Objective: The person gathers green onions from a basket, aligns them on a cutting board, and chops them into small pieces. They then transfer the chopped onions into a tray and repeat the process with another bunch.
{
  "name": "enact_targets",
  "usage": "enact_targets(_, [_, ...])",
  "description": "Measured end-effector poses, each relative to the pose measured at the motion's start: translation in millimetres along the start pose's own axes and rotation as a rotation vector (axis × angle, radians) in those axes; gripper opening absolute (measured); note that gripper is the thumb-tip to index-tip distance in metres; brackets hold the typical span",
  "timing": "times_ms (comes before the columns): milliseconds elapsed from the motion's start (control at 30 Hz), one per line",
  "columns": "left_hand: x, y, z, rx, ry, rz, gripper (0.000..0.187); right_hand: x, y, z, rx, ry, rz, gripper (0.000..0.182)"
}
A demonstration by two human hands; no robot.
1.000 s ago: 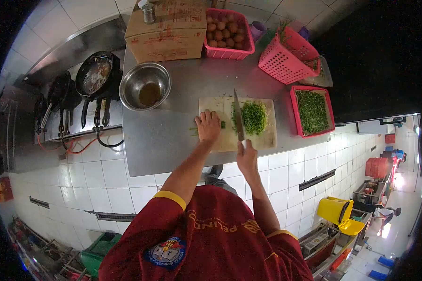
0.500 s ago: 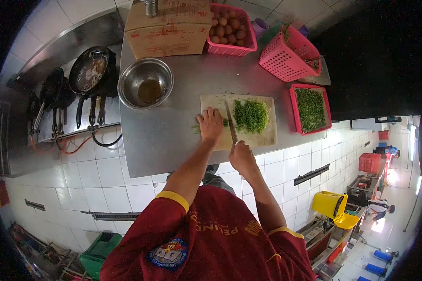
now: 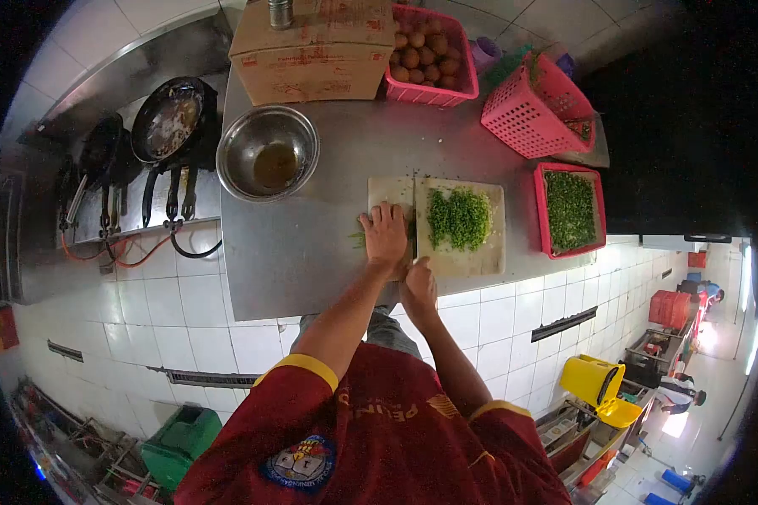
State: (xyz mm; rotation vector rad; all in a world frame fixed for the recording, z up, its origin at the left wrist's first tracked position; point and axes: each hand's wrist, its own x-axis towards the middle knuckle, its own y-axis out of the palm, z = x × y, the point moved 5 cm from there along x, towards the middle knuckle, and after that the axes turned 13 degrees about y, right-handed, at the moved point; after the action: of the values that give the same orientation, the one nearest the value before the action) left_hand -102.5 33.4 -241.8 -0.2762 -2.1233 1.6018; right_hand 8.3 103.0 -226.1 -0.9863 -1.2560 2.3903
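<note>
On the steel counter lies a pale cutting board [image 3: 472, 265]. A heap of finely chopped spring onions [image 3: 459, 217] covers its right part. My left hand [image 3: 385, 236] presses down on uncut spring onions [image 3: 358, 239] at the board's left side, fingers curled over them; most of the stalks are hidden beneath it. My right hand [image 3: 419, 286] is closed round the handle of a knife [image 3: 414, 206]. The blade points away from me, nearly edge-on to view, between my left fingers and the chopped heap.
A steel bowl [image 3: 246, 172] with brownish liquid stands left of the board. Behind are a cardboard box [image 3: 312, 71] and a pink basket of eggs [image 3: 434, 93]. To the right are a pink perforated basket [image 3: 526, 114] and a pink tray [image 3: 541, 210] of chopped greens. Pans [image 3: 173, 122] sit far left.
The knife has shifted left against my left fingers and turned more upright in view. My right hand has come nearer to me and leftward. The whole view has shifted slightly.
</note>
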Motion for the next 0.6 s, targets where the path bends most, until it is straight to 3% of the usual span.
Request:
enact_targets(300, [3.3, -2.2, 0.1, 0.020, 0.026, -0.018, 0.017, -11.1, -60.5, 33.6, -0.165, -0.072, -0.131, 0.033])
enact_targets(467, [2.8, 0.3, -0.2, 0.001, 0.024, 0.031, 0.021, -57.0, -67.1, 36.8, -0.283, 0.055, 0.032, 0.026])
enact_targets(600, [2.8, -0.4, -0.4, -0.017, 0.019, 0.045, 0.025, -53.8, -20.9, -0.4, -0.142, 0.303, 0.123, 0.030])
